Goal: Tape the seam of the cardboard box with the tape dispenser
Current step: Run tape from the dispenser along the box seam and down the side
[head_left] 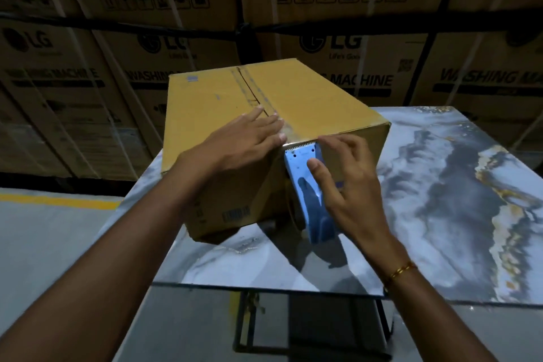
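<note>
A brown cardboard box (317, 100) stands on a marble-patterned table (440, 200). Its top seam (249, 88) runs from the far edge toward me and gapes slightly in the middle. My left hand (244, 141) lies flat on the top near the front edge, fingers spread over the seam and a shiny strip of clear tape. My right hand (343, 173) grips a blue tape dispenser (308, 185), pressed against the box's front face. Its toothed blade sits at the top front edge, right at the seam.
Stacked washing machine cartons (352, 38) with white straps fill the background behind the table. The table's near edge (264, 288) rests on a dark metal frame. Grey floor with a yellow line (58, 203) lies to the left.
</note>
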The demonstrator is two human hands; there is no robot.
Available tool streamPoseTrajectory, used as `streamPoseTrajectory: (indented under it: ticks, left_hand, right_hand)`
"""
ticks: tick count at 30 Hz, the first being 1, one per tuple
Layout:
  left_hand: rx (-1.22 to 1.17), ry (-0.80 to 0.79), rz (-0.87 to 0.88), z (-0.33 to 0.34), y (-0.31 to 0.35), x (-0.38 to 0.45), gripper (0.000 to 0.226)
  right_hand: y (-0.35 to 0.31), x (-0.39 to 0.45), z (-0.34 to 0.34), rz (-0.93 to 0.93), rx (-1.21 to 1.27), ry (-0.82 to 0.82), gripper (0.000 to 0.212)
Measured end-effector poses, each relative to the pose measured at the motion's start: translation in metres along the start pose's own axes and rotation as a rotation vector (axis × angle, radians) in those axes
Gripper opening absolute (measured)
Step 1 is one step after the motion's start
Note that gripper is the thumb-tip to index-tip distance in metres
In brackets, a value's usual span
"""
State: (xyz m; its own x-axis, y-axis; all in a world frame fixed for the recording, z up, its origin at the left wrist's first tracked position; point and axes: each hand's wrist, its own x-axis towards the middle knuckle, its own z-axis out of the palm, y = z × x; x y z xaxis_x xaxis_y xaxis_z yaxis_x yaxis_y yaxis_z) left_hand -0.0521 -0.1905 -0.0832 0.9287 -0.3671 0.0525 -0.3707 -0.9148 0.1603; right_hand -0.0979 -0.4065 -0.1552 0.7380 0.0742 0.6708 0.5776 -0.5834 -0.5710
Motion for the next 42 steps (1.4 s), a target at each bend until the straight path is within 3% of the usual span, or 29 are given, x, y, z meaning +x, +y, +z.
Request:
streamPoseTrajectory:
  ticks: [6, 10, 14, 21, 31, 42]
  left_hand:
    - [-0.021, 0.040, 0.065, 0.002, 0.001, 0.000, 0.054]
    - [-0.034, 0.040, 0.091, 0.003, -0.001, -0.003, 0.054]
    - [-0.064, -0.002, 0.080, 0.002, -0.003, 0.000, 0.055]
    - [-0.032, -0.012, 0.072, 0.003, -0.002, 0.002, 0.054]
    - [-0.029, -0.033, 0.072, 0.002, -0.001, 0.001, 0.054]
    - [-0.043, -0.001, 0.067, 0.004, -0.004, 0.002, 0.054]
  right_hand:
    - [-0.018, -0.032, 0.006, 0.181, -0.212, -0.175, 0.084]
    - [-0.029, -0.033, 0.009, 0.175, -0.324, -0.219, 0.101]
    - [-0.031, -0.033, 0.011, 0.224, -0.369, -0.274, 0.093]
    - [-0.033, -0.033, -0.004, 0.239, -0.178, -0.250, 0.071]
    - [-0.042, -0.036, -0.025, 0.213, -0.382, -0.336, 0.072]
    - [-0.038, -0.069, -0.044, 0.236, -0.361, -0.412, 0.071]
